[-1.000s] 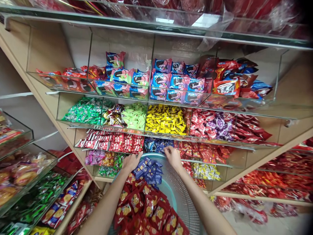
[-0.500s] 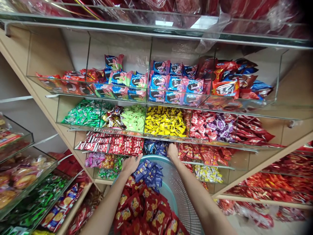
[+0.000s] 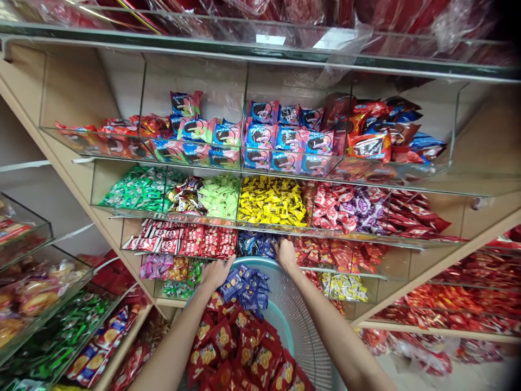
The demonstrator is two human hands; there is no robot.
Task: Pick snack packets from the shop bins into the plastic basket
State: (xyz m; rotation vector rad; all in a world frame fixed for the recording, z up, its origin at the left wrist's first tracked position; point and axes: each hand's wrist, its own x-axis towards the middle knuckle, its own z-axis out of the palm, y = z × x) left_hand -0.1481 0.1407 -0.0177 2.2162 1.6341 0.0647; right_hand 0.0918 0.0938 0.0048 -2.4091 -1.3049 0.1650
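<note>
My left hand [image 3: 217, 273] is at the left part of the rim of a pale teal plastic basket [image 3: 307, 326], fingers closed over the edge. Beyond the far rim, my right hand [image 3: 287, 253] reaches the right end of a compartment of dark blue packets [image 3: 257, 244]. Its fingers are curled, and what lies inside them is hidden. Blue-purple snack packets [image 3: 246, 288] lie at the far side of the basket. Red packets with orange-slice pictures [image 3: 244, 347] fill the nearer part, between my forearms.
Glass-fronted shelves rise ahead, with yellow wrapped sweets [image 3: 272, 201], red packets [image 3: 207, 241] and blue-pink biscuit packs [image 3: 260, 136]. A glass ledge [image 3: 260, 51] crosses above. Side shelves hold green packets [image 3: 57, 331] at left and red ones [image 3: 459, 304] at right.
The shelves appear slightly further left as my view shifts a little. Both hands stay in nearly the same place by the basket and the blue packets.
</note>
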